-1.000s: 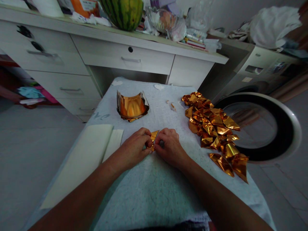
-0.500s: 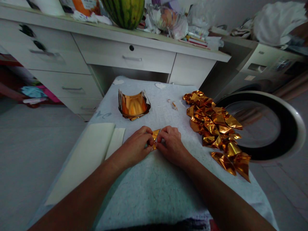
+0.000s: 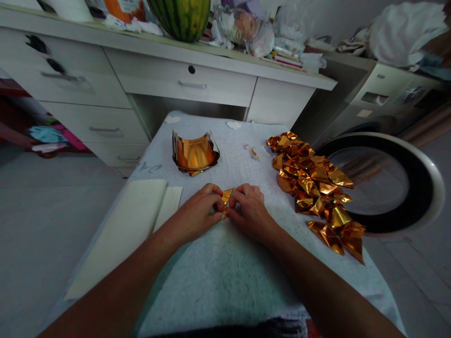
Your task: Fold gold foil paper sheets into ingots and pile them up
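As I watch through the head camera, a loose pile of folded shiny gold foil pieces (image 3: 317, 180) lies along the right of the pale blue cloth-covered table (image 3: 218, 286), and a curved stack of gold foil sheets (image 3: 195, 154) stands beyond the left hand (image 3: 204, 206). A folded cream-coloured sheet (image 3: 123, 230) lies at the left, the left forearm (image 3: 137, 263) crossing in front of it. Behind, I see a white drawer cabinet (image 3: 218, 84) bearing a striped green watermelon (image 3: 181, 19), and a silver washing machine (image 3: 377, 96), its round door open. Since a second ago, the right hand (image 3: 250, 209) has curled its fingers differently; pile and stack lie unchanged. Between the hands, near the table's middle, is a small gold foil piece (image 3: 227, 195), pinched by the left thumb and fingers. The right fingertips meet its edge, but I cannot tell whether they grip it. Fingers cover most of its shape.
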{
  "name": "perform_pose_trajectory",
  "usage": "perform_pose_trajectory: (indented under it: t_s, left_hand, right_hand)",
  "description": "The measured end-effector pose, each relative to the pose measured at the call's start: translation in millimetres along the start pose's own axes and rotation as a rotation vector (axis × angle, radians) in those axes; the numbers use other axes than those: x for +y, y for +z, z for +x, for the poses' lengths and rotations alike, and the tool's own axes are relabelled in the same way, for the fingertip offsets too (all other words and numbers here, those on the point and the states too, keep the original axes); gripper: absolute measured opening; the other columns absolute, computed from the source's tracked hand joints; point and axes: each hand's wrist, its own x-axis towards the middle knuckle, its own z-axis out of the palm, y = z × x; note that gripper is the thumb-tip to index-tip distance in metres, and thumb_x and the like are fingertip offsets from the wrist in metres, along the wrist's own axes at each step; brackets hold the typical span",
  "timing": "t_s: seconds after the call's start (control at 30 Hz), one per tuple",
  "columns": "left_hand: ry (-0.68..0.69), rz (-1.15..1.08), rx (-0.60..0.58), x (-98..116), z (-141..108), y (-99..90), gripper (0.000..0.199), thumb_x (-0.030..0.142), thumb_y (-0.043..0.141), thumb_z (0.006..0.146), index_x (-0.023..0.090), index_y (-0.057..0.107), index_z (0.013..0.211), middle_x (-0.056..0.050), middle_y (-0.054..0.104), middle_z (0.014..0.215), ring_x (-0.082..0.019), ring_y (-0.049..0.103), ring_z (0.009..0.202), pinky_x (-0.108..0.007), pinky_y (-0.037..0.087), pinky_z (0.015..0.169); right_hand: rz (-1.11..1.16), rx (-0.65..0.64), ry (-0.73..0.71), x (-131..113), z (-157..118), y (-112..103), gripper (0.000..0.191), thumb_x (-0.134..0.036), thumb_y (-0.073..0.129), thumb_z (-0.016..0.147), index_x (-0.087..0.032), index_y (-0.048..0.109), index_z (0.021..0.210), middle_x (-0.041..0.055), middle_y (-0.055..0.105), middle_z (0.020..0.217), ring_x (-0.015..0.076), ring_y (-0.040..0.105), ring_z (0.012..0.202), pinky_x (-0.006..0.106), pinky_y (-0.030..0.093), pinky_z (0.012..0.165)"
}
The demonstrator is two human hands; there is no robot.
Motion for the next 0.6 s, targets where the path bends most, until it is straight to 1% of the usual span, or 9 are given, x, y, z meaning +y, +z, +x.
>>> perform_pose_trajectory:
  t_s: [0.13,0.2,0.3,0.43,0.6]
  left_hand:
    - [-0.010,0.019,-0.005,1.9,1.2,1.7,0.006,0.018,0.060,0.074,0.020,0.057,0.069,-0.003,0.053,0.104,-0.019,0.056,0.097,-0.035,0.046,0.089]
    - [-0.004,0.021,-0.003,1.6,1.7,2.5,0.005,0.017,0.059,0.074,0.020,0.056,0.072,-0.003,0.052,0.102,-0.019,0.056,0.094,-0.034,0.046,0.086]
    - [0.012,0.013,0.004,0.1,2.0,3.4,0.005,0.017,0.059,0.075,0.020,0.058,0.079,-0.002,0.051,0.099,-0.018,0.055,0.091,-0.033,0.046,0.084]
    - [0.029,0.010,0.001,-0.6,1.7,3.5,0.011,0.017,0.060,0.075,0.022,0.061,0.085,-0.002,0.051,0.100,-0.018,0.055,0.093,-0.033,0.046,0.086]
    - [0.013,0.013,0.012,2.8,0.7,3.2,0.009,0.017,0.059,0.076,0.022,0.060,0.084,-0.003,0.051,0.099,-0.019,0.055,0.091,-0.034,0.047,0.084]
  right_hand:
    - [-0.023,-0.013,0.007,-1.4,0.2,-0.7,0.005,-0.023,0.066,0.081,-0.020,0.062,0.082,0.0058,0.056,0.103,0.0231,0.045,0.101,0.039,0.035,0.089]
    - [-0.043,-0.009,0.023,-1.4,-0.1,-0.4,0.006,-0.023,0.066,0.081,-0.020,0.061,0.084,0.0063,0.056,0.104,0.0238,0.045,0.102,0.039,0.035,0.088]
    - [-0.088,0.019,0.059,0.3,-1.0,1.0,0.015,-0.029,0.068,0.079,-0.020,0.060,0.089,0.0073,0.055,0.105,0.0255,0.045,0.100,0.039,0.036,0.085]
    - [-0.140,0.054,0.089,2.7,-2.0,1.9,0.027,-0.038,0.071,0.077,-0.020,0.058,0.093,0.0082,0.055,0.105,0.0269,0.045,0.099,0.041,0.036,0.084]
    - [-0.169,0.049,0.098,3.5,-2.5,2.3,0.031,-0.041,0.071,0.077,-0.020,0.057,0.095,0.0088,0.055,0.105,0.0275,0.046,0.099,0.041,0.037,0.084]
